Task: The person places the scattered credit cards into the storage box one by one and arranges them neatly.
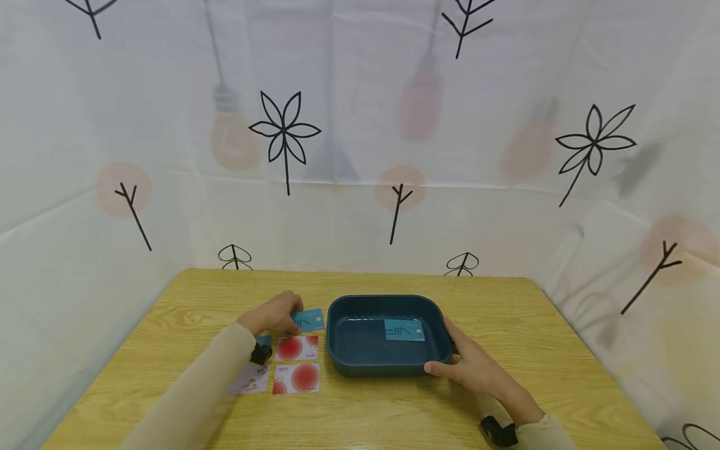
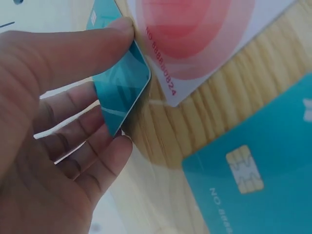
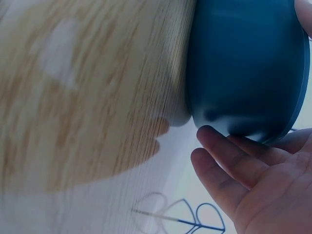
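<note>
Carefully, the left hand (image 1: 274, 312) pinches a teal card (image 1: 309, 320) between thumb and fingers, just left of the dark dish (image 1: 371, 371); light pressure should avoid bending it. The right hand (image 1: 472, 365), gripping the dish's right end, should brace without tilting.

Yellow wood-grain table (image 1: 382, 415); white backdrop (image 1: 349, 69) behind, printed with black flowers (image 1: 284, 130), twigs (image 1: 397, 206), pink discs (image 1: 416, 177)

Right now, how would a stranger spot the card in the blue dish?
On the wooden table sits a blue dish, its right end held by the right hand. On its floor, right of centre, lies a teal card. It alone is inside; the other cards are all to the dish's left.
</note>
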The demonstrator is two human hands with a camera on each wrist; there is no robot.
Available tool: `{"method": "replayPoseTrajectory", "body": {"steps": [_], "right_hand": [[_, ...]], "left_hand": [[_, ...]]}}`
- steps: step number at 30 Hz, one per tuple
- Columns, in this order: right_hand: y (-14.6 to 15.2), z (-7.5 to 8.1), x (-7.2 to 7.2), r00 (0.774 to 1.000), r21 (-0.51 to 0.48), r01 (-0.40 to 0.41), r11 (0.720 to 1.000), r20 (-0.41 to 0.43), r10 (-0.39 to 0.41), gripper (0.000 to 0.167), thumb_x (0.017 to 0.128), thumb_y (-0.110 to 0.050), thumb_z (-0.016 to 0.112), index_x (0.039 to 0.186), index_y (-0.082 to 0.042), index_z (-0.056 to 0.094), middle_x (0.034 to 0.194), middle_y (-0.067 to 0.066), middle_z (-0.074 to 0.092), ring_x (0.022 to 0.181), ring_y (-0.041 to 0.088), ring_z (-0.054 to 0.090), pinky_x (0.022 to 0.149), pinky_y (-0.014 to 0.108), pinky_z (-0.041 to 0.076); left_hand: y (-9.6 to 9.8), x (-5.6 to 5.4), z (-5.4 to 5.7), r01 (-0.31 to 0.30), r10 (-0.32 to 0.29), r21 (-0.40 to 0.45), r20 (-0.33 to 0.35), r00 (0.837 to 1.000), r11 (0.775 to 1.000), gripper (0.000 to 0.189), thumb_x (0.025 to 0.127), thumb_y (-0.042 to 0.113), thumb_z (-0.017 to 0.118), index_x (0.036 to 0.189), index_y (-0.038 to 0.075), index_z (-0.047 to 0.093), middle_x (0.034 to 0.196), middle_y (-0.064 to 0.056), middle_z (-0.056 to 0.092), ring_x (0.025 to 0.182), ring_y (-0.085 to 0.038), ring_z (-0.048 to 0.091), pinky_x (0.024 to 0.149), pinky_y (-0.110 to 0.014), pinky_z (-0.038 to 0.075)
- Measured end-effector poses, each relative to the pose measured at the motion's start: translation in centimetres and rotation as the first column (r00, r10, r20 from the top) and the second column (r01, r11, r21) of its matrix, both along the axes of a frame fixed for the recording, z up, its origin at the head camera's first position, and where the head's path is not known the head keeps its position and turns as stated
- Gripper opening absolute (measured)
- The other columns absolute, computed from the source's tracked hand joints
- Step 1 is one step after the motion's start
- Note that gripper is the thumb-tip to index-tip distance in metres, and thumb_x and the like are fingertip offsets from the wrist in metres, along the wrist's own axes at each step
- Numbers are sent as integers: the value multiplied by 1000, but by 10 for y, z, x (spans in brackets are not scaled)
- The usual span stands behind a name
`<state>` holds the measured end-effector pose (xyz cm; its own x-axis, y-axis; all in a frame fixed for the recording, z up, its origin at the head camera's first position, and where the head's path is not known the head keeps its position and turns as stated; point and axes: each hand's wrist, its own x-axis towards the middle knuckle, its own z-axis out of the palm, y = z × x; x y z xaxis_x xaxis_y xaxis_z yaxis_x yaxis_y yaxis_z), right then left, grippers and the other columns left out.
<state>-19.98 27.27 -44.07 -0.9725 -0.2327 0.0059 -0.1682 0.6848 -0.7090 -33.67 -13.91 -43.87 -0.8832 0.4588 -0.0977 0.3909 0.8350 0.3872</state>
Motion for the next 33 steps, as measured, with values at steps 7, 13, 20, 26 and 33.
{"method": "replayPoseTrajectory", "body": {"steps": [7, 13, 20, 26, 33], "right_hand": [[0, 0, 0, 1000, -10, -1, 1000, 0, 1, 109, 80, -47, 73, 153, -4, 4, 154, 23, 16, 130, 36, 41, 102, 57, 32], [0, 0, 1, 1000, -4, 3, 1000, 3, -3, 109, 80, -48, 73, 153, -4, 4, 155, 23, 15, 130, 38, 40, 102, 56, 32], [0, 0, 0, 1000, -11, -6, 1000, -1, 6, 109, 81, -47, 73, 153, -3, 4, 155, 24, 13, 132, 39, 38, 103, 56, 32], [0, 0, 0, 1000, -4, -6, 1000, -6, 6, 109, 81, -47, 73, 152, -2, 4, 155, 24, 15, 132, 38, 39, 102, 56, 32], [0, -1, 0, 1000, 0, 2, 1000, -3, -2, 110, 80, -48, 73, 153, -4, 4, 155, 23, 15, 132, 38, 38, 102, 56, 32]], "left_hand": [[2, 4, 0, 15, -15, 35, 12, 1000, 999, 48, 75, 13, 81, 117, 13, 59, 104, -5, 54, 89, -19, 52, 85, -39, 46], [1, 7, 0, 31, -32, 34, 10, 999, 999, 49, 77, 14, 80, 122, 16, 59, 108, -6, 51, 92, -20, 51, 84, -39, 46], [1, 7, -1, 20, -20, 13, -3, 1000, 1000, 50, 77, 20, 80, 124, 15, 61, 111, -6, 51, 101, -23, 52, 89, -40, 45], [1, 7, -3, 19, -19, 12, -5, 1000, 1000, 53, 76, 24, 81, 125, 13, 61, 112, -7, 51, 102, -22, 52, 89, -40, 46], [1, 8, -2, 43, -43, 7, -21, 999, 999, 53, 76, 24, 80, 125, 12, 61, 109, -6, 51, 99, -22, 52, 87, -40, 46]]}}
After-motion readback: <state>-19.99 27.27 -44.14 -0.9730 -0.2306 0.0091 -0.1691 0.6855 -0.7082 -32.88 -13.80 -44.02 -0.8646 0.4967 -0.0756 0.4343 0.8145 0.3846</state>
